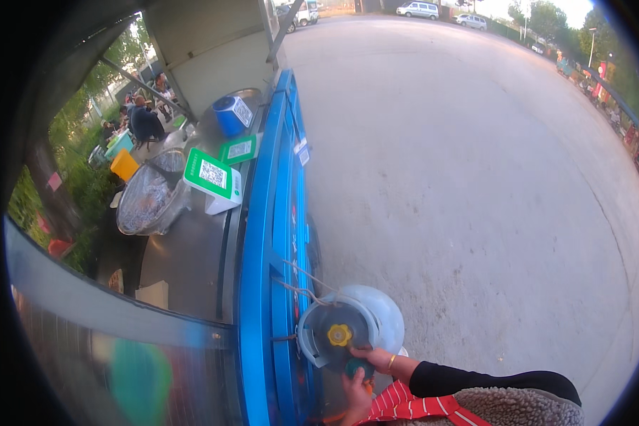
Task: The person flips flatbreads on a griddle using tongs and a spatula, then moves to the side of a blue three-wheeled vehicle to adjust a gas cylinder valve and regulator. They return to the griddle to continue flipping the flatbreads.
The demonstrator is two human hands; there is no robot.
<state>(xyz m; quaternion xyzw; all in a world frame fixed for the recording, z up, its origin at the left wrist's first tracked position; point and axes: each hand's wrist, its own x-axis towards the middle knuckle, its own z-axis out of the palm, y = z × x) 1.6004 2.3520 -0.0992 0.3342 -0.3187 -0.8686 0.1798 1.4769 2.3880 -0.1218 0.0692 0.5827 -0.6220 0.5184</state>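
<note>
A pale gas cylinder point(391, 319) stands on the ground beside the blue side rail point(255, 298) of a cart. Within its collar point(304, 341) is a yellow valve handwheel point(339, 335). Just below the handwheel, a dark green round regulator fitting point(355, 366) sits between my hands. My left hand point(357, 394) grips its lower side, thumb up against it. From the right, my right hand point(373, 358), with a gold bracelet at the wrist, closes on its upper side; the fingers are partly hidden. Something orange, perhaps a hose point(369, 386), shows beneath the fitting.
Cords point(309, 293) run from the blue rail to the cylinder collar. On the metal counter point(186, 261) stand a green-and-white code stand point(213, 175), a blue box point(231, 116) and a plastic-covered basin point(152, 197). Seated people point(146, 120) are beyond; parked vans point(418, 9) stand across the pavement.
</note>
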